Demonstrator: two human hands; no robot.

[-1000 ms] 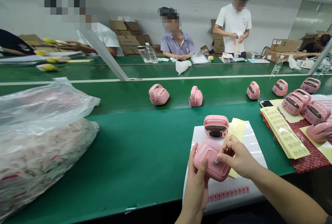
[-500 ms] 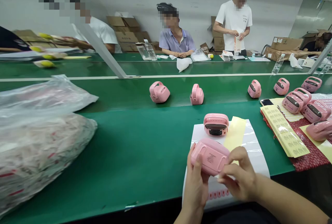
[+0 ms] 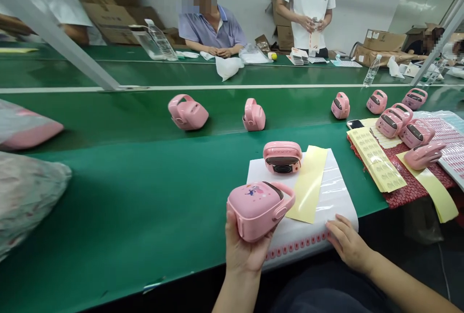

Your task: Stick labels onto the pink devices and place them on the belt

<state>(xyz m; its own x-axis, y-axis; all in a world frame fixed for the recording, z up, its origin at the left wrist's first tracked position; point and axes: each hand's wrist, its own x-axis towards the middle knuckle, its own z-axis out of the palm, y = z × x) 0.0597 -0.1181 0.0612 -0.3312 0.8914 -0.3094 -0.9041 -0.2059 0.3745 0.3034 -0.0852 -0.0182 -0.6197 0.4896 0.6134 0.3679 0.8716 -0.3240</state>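
Note:
My left hand [image 3: 243, 245] grips a pink handled device [image 3: 259, 209] from below and holds it above the near edge of the green bench. Its printed side and handle face up. My right hand [image 3: 348, 244] rests with curled fingers on the front edge of a white sticker sheet [image 3: 337, 192], beside a row of small red stickers [image 3: 300, 245]. A second pink device [image 3: 282, 157] stands on that sheet next to a yellow backing strip [image 3: 310, 185].
More pink devices [image 3: 187, 111] ride the conveyor belt [image 3: 126, 120] behind. Several others [image 3: 416, 134] lie on yellow sticker sheets [image 3: 377, 161] at right. A plastic bag [image 3: 25, 192] bulges at left. Across the belt, people [image 3: 210, 28] work among cardboard boxes [image 3: 108, 8].
My right hand let go of the pink device and dropped to the sticker sheet's front edge. My left hand turned the device printed side up. The view shifted left and down.

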